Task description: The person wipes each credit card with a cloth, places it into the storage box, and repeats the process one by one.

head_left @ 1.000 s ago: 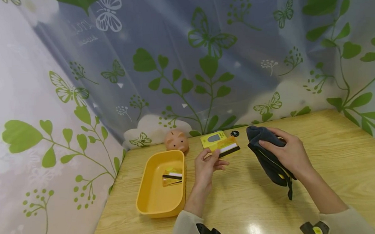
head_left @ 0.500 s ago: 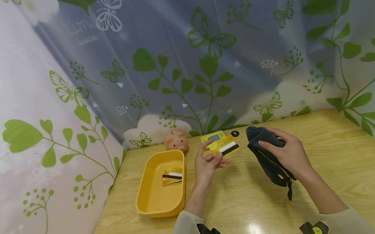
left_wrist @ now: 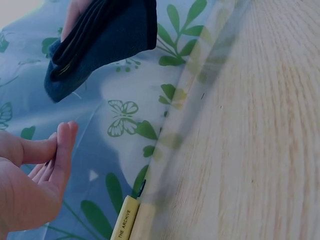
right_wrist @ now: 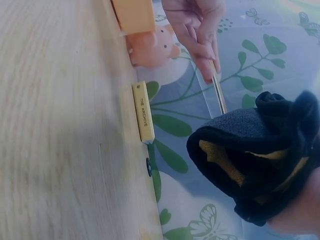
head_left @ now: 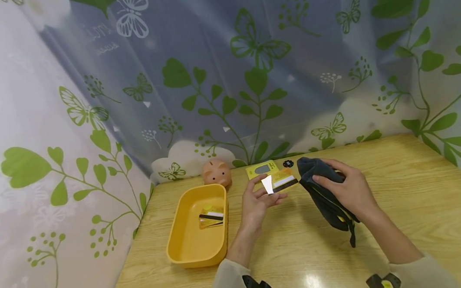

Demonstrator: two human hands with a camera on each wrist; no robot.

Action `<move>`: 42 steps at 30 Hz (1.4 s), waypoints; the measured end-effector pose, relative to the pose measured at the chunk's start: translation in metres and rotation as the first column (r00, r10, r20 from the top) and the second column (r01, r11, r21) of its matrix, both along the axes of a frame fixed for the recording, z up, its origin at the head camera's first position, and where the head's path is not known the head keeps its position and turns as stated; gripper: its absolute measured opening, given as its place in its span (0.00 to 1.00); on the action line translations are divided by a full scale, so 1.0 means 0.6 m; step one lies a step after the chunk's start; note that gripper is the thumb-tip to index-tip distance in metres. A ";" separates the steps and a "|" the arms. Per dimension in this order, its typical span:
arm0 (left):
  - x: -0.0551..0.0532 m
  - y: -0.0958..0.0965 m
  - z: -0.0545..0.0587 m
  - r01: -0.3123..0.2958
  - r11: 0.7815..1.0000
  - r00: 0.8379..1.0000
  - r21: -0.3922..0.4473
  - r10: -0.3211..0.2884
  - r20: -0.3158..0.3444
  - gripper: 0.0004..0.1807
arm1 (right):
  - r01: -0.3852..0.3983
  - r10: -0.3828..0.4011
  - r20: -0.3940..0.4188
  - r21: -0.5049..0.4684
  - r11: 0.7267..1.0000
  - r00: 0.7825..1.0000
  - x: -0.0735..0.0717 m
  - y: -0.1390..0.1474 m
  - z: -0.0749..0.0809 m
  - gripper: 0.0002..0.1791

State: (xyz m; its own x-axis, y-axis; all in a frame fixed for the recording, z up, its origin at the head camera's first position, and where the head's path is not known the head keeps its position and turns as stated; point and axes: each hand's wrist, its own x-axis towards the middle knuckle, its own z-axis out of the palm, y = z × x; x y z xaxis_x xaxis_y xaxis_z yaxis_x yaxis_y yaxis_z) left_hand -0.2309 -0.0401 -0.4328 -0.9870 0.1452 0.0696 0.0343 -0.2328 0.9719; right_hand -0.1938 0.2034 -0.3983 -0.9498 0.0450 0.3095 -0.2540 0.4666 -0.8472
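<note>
My left hand (head_left: 255, 203) pinches a yellow-orange plastic card (head_left: 285, 180) with a black magnetic stripe and a white strip; glare whitens its left end. In the right wrist view the card (right_wrist: 218, 92) appears edge-on. My right hand (head_left: 352, 192) grips a dark navy cloth pouch (head_left: 323, 200), thumb on its near side. The pouch (right_wrist: 235, 135) gapes in the right wrist view, showing yellow lining. In the head view the card's right end lines up with the pouch's left edge; whether they touch I cannot tell.
A yellow tray (head_left: 172, 234) stands at the left, with striped cards (head_left: 211, 216) inside. Behind it sits a pink piggy bank (head_left: 216, 173). A yellow box (head_left: 261, 168) marked "THE ARCHIVE" and a black round chip (head_left: 288, 163) lie near the patterned curtain (head_left: 211, 75).
The left hand's fingers have shifted on the card, which has moved slightly right and caught glare. My right hand has brought the pouch a little left, closing the gap between them.
</note>
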 end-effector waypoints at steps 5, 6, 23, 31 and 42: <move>0.002 0.004 -0.002 0.023 1.000 1.000 0.010 -0.023 0.014 0.36 | -0.046 0.046 0.008 -0.023 0.999 0.999 0.003 -0.018 -0.004 0.35; 0.002 0.004 -0.003 0.026 1.000 1.000 0.010 -0.026 0.014 0.36 | -0.054 0.054 0.007 -0.020 0.998 0.999 0.003 -0.022 -0.004 0.35; 0.008 0.020 -0.007 -0.020 0.981 0.996 -0.193 0.002 -0.093 0.37 | -0.252 0.252 -0.045 0.000 0.968 0.967 0.016 -0.080 -0.022 0.26; 0.012 0.023 -0.009 -0.031 0.974 0.989 -0.224 -0.003 -0.149 0.35 | -0.273 0.273 -0.009 -0.012 0.962 0.962 0.016 -0.081 -0.024 0.27; 0.009 0.024 -0.009 0.021 0.985 0.994 -0.172 -0.039 -0.102 0.34 | -0.182 0.182 0.026 0.023 0.983 0.983 0.016 -0.072 -0.020 0.30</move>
